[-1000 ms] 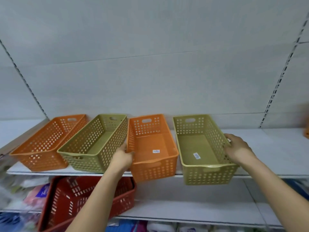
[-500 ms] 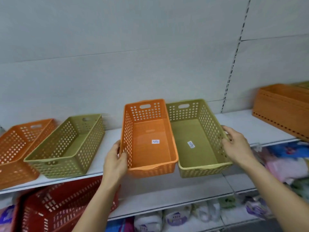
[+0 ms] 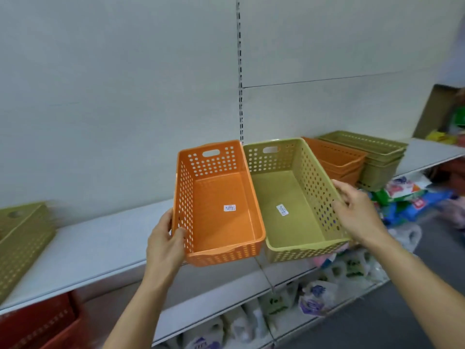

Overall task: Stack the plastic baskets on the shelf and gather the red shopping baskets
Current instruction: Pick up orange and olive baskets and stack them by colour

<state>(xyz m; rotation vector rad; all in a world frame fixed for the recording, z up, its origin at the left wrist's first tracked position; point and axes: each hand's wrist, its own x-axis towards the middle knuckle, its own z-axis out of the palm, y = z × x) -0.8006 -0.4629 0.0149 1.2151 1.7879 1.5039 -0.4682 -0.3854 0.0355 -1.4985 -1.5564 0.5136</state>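
An orange plastic basket (image 3: 221, 212) and a green plastic basket (image 3: 289, 205) hang side by side in the air in front of the white shelf (image 3: 100, 243). My left hand (image 3: 166, 245) grips the orange basket's left wall. My right hand (image 3: 357, 215) grips the green basket's right wall. At the far right of the shelf stand a stack of orange baskets (image 3: 337, 159) and a stack of green baskets (image 3: 377, 157). Another green basket (image 3: 20, 243) sits at the left edge. A red shopping basket (image 3: 37, 323) lies on the lower shelf at bottom left.
Bagged goods (image 3: 407, 195) are piled below the shelf at the right, and white bottles and packets (image 3: 251, 321) fill the lowest level. A cardboard box (image 3: 437, 112) stands at the far right. A slotted upright (image 3: 240, 71) runs down the back wall.
Both baskets have been lifted off the shelf and carried to the right. The view has swung right, bringing the stacked baskets into sight and pushing the left baskets out of frame.
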